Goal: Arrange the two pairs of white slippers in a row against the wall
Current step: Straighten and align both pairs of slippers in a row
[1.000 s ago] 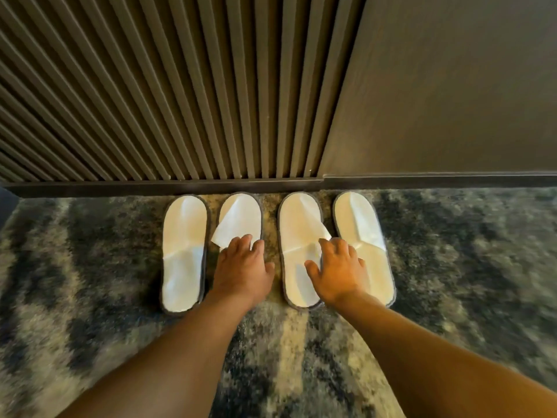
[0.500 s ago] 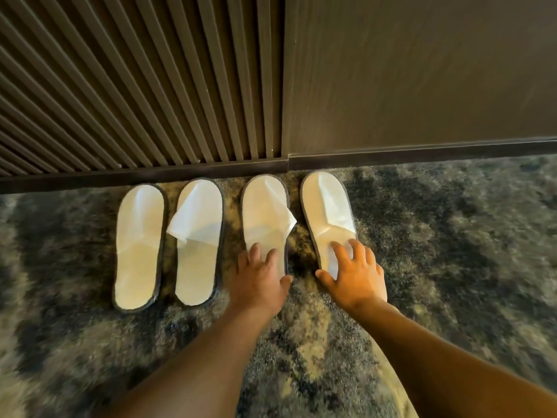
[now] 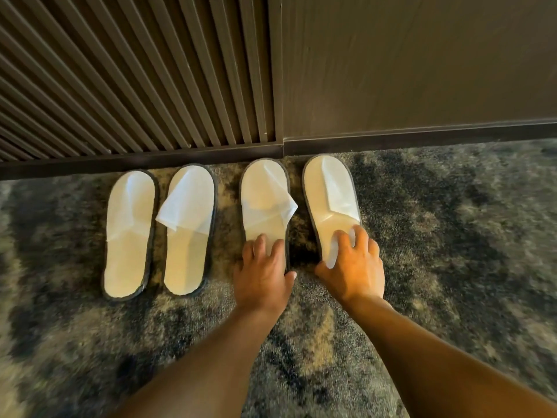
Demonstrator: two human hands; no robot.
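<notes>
All four slippers lie toes to the wall (image 3: 422, 86). My left hand (image 3: 262, 276) presses flat, fingers spread, on the third slipper (image 3: 263, 203); my right hand (image 3: 352, 267) rests splayed on the fourth slipper (image 3: 328, 200), gripping nothing. Only evening the gaps seems left.

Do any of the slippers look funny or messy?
Yes. The second slipper from the left has its top flap sticking out over its left edge, and the third slipper has a flap corner poking out to the right. The fourth slipper lies slightly tilted. The leftmost slipper looks neat.

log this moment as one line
left hand on third slipper | right hand on fourth slipper | four in row by wall
</notes>
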